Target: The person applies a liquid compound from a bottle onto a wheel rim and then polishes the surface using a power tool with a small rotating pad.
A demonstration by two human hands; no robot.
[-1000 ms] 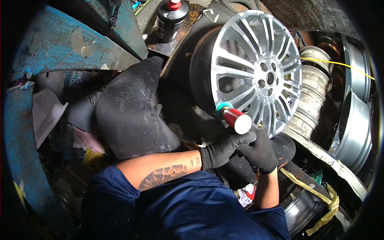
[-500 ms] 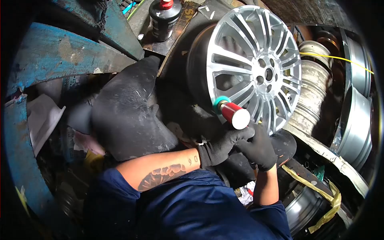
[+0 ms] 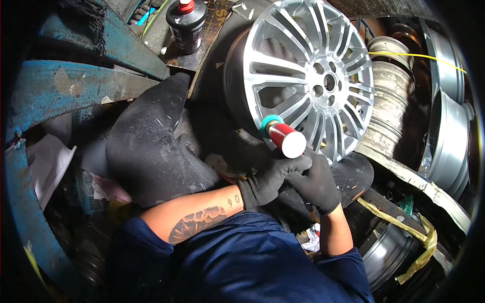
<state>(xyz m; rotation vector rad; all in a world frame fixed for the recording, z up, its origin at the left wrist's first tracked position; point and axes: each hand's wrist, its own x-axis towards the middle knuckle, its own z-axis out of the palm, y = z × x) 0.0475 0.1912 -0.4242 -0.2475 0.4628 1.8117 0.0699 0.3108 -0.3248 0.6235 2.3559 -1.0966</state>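
A red and white rotary tool (image 3: 287,138) with a teal pad touches or nearly touches the lower left rim of a silver multi-spoke wheel (image 3: 323,65). Below the tool, my left hand (image 3: 273,181), in a black glove, is wrapped round its handle. My right hand (image 3: 318,183), also gloved in black, is closed at the same handle, beside the left. The gloves hide most of the grip. The wheel stands tilted in front of my knees, its spoked face turned towards me.
A black bottle with a red cap (image 3: 186,25) stands at the upper left. Blue metal beams (image 3: 76,91) cross the left side. Stacked wheels (image 3: 391,96) and a silver rim (image 3: 448,146) are at the right. Yellow tape (image 3: 391,218) hangs at the lower right.
The whole view has shifted, so the wheel, bottle and hands appear further left. Both hands remain closed on the tool, and its pad is still at the wheel's lower left rim.
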